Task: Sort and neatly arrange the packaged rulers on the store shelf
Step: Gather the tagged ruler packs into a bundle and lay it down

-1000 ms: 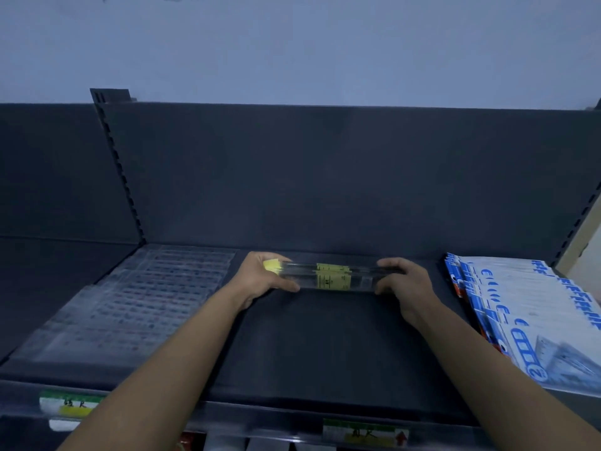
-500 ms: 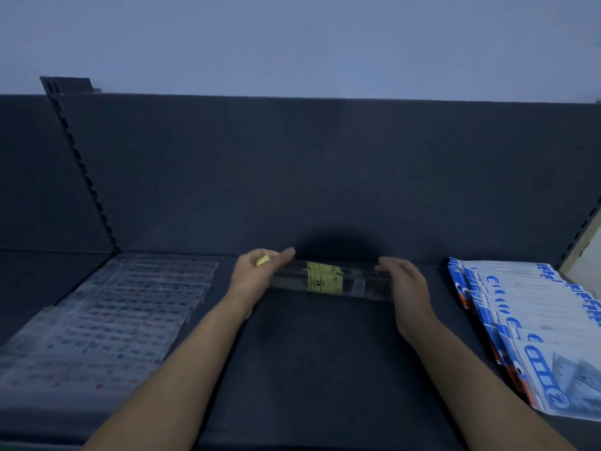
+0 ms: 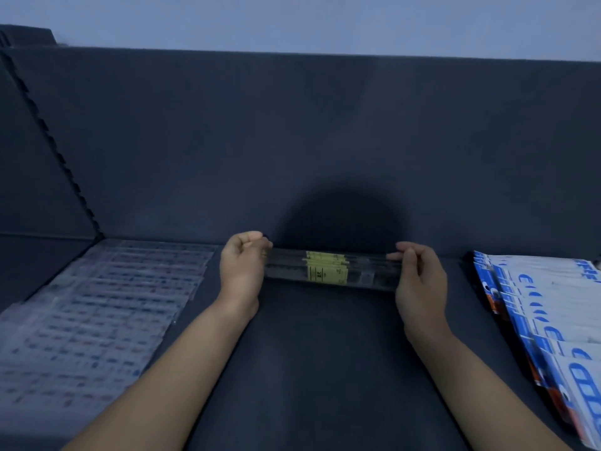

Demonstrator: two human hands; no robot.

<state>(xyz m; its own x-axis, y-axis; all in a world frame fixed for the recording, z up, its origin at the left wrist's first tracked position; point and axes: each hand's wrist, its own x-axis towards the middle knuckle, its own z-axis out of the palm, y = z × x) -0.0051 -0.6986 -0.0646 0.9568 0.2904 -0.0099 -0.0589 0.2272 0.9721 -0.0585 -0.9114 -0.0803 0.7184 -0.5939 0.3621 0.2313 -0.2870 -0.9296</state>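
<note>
A stack of clear packaged rulers with yellow labels (image 3: 327,271) lies crosswise near the back of the dark shelf (image 3: 309,369). My left hand (image 3: 242,266) grips its left end. My right hand (image 3: 419,278) grips its right end. The stack sits close to the shelf's back panel (image 3: 292,141), on or just above the shelf surface; I cannot tell which.
Rows of clear packaged rulers (image 3: 97,307) lie flat on the left of the shelf. White and blue packaged sets (image 3: 549,314) overlap in a row on the right. A slotted upright (image 3: 52,141) marks the left side of the bay.
Both hands have carried the ruler stack further back towards the back panel. The view has moved in closer, and the shelf's front edge with price tags has left the frame.
</note>
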